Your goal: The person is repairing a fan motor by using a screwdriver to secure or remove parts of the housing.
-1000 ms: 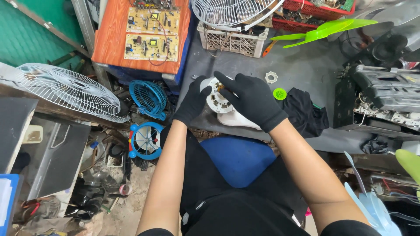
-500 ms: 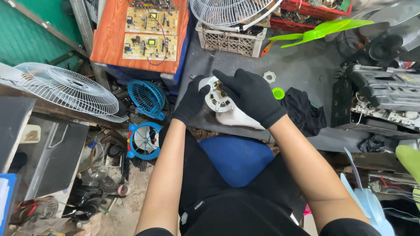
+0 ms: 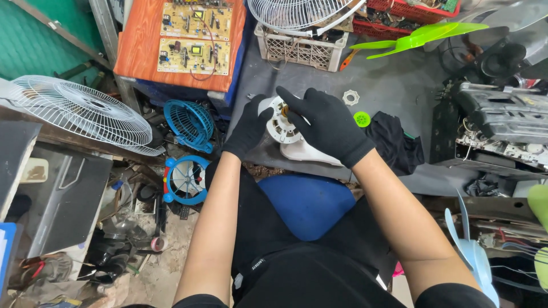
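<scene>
Both my hands wear black gloves. My left hand (image 3: 249,128) grips the left side of a white fan motor housing (image 3: 281,132) that rests on the grey work surface (image 3: 394,85). My right hand (image 3: 326,126) lies over the top and right of the housing, its fingers reaching to the brass shaft at the centre. Much of the housing is hidden under my right hand. A white plastic nut (image 3: 351,97) and a green round cap (image 3: 361,118) lie on the surface just right of my right hand.
A black cloth (image 3: 397,142) lies right of my hands. Behind stand a white crate (image 3: 299,48), a wire fan guard (image 3: 302,11) and green fan blades (image 3: 419,35). Circuit boards (image 3: 194,37) sit on an orange board. Fan guards (image 3: 80,111) and small blue fans (image 3: 188,122) lie left.
My hands stay on the motor housing with only a slight shift of the fingers. The view has moved a little.
</scene>
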